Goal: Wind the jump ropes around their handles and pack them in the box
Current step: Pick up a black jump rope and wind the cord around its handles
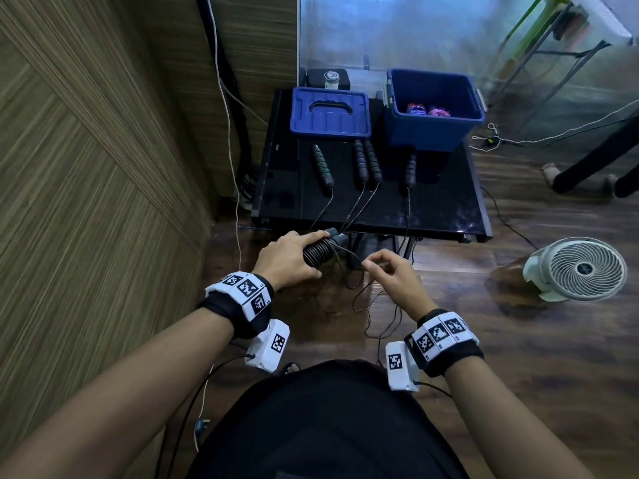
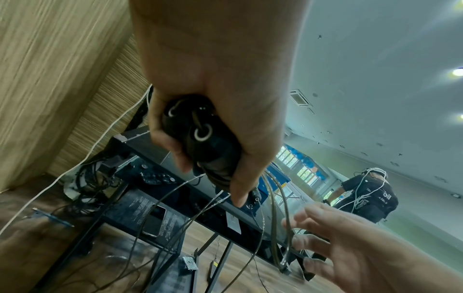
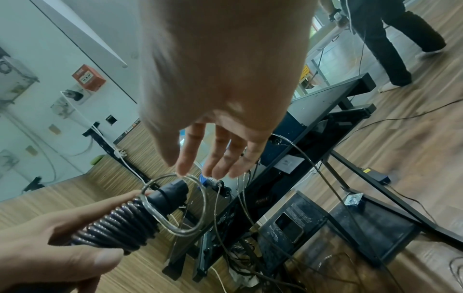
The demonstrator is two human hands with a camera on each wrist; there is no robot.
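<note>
My left hand [image 1: 294, 252] grips a pair of black jump rope handles [image 1: 320, 252] held together, with dark cord coiled tightly round them [image 3: 120, 224]. Just in front of the table edge, my right hand [image 1: 375, 266] pinches the thin loose cord [image 1: 349, 252] between thumb and forefinger. From there a clear loop [image 3: 200, 198] curls round the handle tips. Slack cord hangs down to the floor. At the back right of the black table [image 1: 432, 209] stands an open blue box [image 1: 434, 133] with wound coloured ropes [image 1: 428, 110] inside.
The blue lid [image 1: 330, 112] lies left of the box. Several more handles [image 1: 366, 160] lie on the table, their cords trailing over the front edge. A white fan [image 1: 584, 269] stands on the floor at right. Another person's legs [image 1: 594, 167] are at far right. A wood-panelled wall [image 1: 86, 167] is close on my left.
</note>
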